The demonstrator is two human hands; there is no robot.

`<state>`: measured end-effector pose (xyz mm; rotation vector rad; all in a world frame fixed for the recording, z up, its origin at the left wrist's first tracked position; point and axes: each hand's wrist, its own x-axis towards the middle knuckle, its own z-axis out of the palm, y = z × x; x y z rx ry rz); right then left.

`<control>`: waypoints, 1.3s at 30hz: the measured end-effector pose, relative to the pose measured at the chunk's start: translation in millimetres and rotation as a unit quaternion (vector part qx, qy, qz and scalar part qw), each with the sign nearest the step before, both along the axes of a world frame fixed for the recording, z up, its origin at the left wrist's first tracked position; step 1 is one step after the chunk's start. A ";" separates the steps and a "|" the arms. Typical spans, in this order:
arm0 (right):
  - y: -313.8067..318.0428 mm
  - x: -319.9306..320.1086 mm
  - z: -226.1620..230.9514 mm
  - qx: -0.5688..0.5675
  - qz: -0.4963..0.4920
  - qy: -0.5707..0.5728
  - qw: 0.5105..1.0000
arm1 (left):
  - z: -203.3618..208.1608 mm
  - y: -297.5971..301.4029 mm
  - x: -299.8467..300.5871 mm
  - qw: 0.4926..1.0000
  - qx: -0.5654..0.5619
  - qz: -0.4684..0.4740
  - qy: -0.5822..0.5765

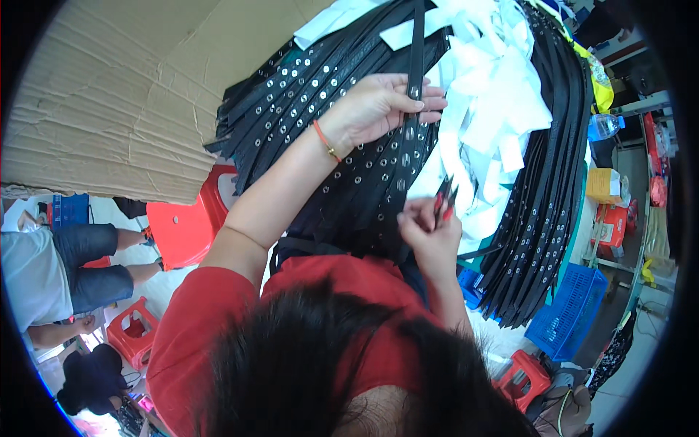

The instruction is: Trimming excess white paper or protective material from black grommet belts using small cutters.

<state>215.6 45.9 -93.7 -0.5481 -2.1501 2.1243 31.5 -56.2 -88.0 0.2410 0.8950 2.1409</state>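
Note:
My left hand pinches a long black strap with metal eyelets between thumb and flattened fingers. The strap runs from the far edge of the pile down toward my lap. In my right hand, closer to my body, is a small pair of snips with red on its handles and dark tips pointing away from me. The tips are apart from the held strap. Under my left hand spreads a layer of black eyelet straps. White fabric strips lie in a tangled heap to the right of both hands.
More black straps hang over the table's right side. Brown cardboard covers the far left. A blue crate and a red stool stand at right. Another person sits at left near a red chair.

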 end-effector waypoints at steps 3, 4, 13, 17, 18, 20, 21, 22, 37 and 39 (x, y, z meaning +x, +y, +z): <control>26.1 39.7 3.6 0.117 0.090 -0.050 0.988 | 8.5 7.2 -16.3 0.999 -0.014 0.030 0.009; 33.9 56.2 8.5 0.164 0.122 -0.096 0.974 | 10.0 6.5 -22.0 0.998 -0.028 0.056 0.002; 108.4 267.5 -79.7 0.420 0.126 -0.395 0.807 | 38.5 37.9 -70.1 0.993 -0.044 0.092 0.059; 120.7 242.8 -59.0 0.273 -0.116 -0.317 0.901 | 59.3 47.8 -41.3 0.990 -0.042 0.097 0.099; 115.6 236.5 -50.7 0.226 -0.178 -0.296 0.911 | 66.7 48.0 -24.5 0.989 -0.047 0.089 0.109; 91.0 173.8 -10.8 0.168 -0.248 -0.280 0.912 | 64.3 60.3 2.0 0.993 -0.045 0.054 0.098; 66.6 108.2 47.2 0.149 -0.221 0.157 0.951 | 72.3 59.8 20.9 0.994 -0.024 0.036 0.099; 74.0 83.2 33.7 0.153 -0.248 0.043 0.956 | 70.2 60.7 38.1 0.994 -0.004 0.025 0.109; 22.5 71.1 11.3 -0.071 -0.049 -0.007 0.996 | 78.3 30.7 49.9 0.987 -0.024 0.072 0.140; 23.1 74.2 -0.7 -0.068 -0.043 -0.010 0.997 | 78.3 30.0 51.2 0.987 -0.020 0.071 0.144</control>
